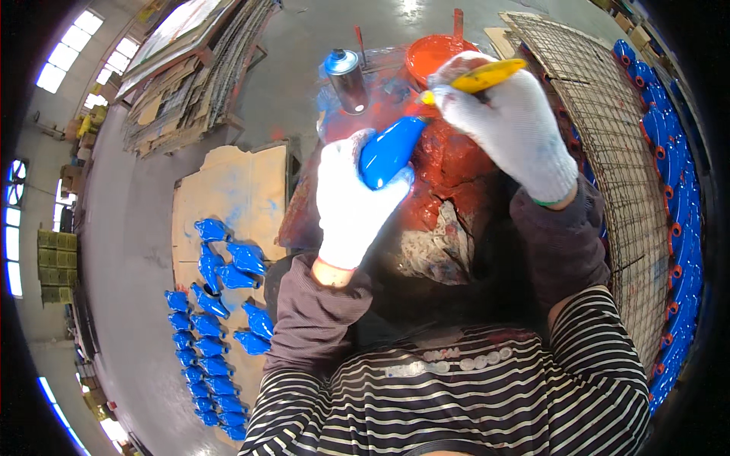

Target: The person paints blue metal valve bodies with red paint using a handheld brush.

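My left hand (346, 201), in a white glove, is wrapped round a glossy blue, bottle-shaped part (391, 152), its narrow end tilted up and to the right. In my gloved right hand (513, 114) is a paintbrush (490, 75) with a yellow handle, its lower end close to the part's narrow end. The bristles cannot be made out. Beyond my right hand stands a round tub of red paint (428, 57) with a red stick upright at its rim. A spray can (347, 82) with a blue top is to the left of the tub.
Below my hands lie a red-stained work surface (456, 163) and a crumpled rag (437, 254). Several blue parts (247, 258) rest on cardboard (228, 182) at left. Stacked boards (194, 76) stand far left. At right are a wire mesh rack (608, 152) and rows of red-rimmed blue parts (684, 228).
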`<act>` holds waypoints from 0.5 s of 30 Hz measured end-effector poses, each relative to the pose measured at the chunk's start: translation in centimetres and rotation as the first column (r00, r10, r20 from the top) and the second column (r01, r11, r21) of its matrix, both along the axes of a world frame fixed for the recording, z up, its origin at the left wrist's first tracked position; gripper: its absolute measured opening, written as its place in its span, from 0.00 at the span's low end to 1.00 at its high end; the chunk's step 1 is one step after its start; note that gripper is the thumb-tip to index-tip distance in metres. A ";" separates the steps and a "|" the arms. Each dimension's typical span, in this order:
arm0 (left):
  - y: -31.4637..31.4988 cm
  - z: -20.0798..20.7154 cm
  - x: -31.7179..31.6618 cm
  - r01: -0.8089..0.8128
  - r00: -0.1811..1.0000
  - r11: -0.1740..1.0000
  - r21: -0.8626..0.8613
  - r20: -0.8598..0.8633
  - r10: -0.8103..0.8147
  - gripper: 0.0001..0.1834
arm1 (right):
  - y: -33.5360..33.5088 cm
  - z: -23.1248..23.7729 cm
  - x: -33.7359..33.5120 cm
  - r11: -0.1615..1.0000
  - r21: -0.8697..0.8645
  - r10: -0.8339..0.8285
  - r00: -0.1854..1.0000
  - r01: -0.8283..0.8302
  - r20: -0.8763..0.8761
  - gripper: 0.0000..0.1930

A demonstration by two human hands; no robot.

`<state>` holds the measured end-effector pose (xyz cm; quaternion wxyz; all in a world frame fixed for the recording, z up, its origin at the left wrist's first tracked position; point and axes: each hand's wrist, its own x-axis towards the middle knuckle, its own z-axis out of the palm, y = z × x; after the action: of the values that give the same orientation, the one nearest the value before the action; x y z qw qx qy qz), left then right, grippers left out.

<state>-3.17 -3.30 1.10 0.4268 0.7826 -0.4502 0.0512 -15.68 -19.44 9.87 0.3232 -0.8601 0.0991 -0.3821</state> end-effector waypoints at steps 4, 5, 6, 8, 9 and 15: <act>-0.1 1.1 -0.4 0.132 0.267 0.920 -0.369 -0.880 -0.392 0.26 | -0.9 0.9 -0.9 0.951 0.310 0.008 0.999 -0.020 0.041 0.11; -0.2 0.8 -0.3 0.091 0.132 0.914 -0.395 -0.905 -0.405 0.23 | -1.2 1.1 -1.2 0.952 0.307 0.007 0.999 -0.022 0.048 0.11; -0.2 0.8 -0.4 0.094 0.138 0.913 -0.398 -0.903 -0.408 0.23 | -1.7 1.4 -1.4 0.916 0.399 0.036 0.998 -0.052 0.049 0.10; -0.3 0.8 -0.7 -0.087 -0.364 0.877 -0.473 -0.804 -0.470 0.23 | -3.0 1.3 -1.8 0.871 0.484 0.065 0.996 -0.087 0.062 0.10; -0.3 0.2 -0.5 -0.067 -0.359 0.850 -0.522 -0.783 -0.509 0.23 | -3.7 0.8 -1.8 0.844 0.517 0.076 0.986 -0.142 0.148 0.09; -0.2 0.5 -1.3 -0.074 -0.544 0.691 -0.719 -0.551 -0.632 0.27 | -5.9 -2.1 -0.9 0.412 0.776 0.182 0.878 -0.477 0.443 0.12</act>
<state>-4.44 -3.52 1.60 0.7350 0.1345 -0.0893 -0.6586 -16.62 -25.36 7.73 0.7918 -0.5126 0.0562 -0.3274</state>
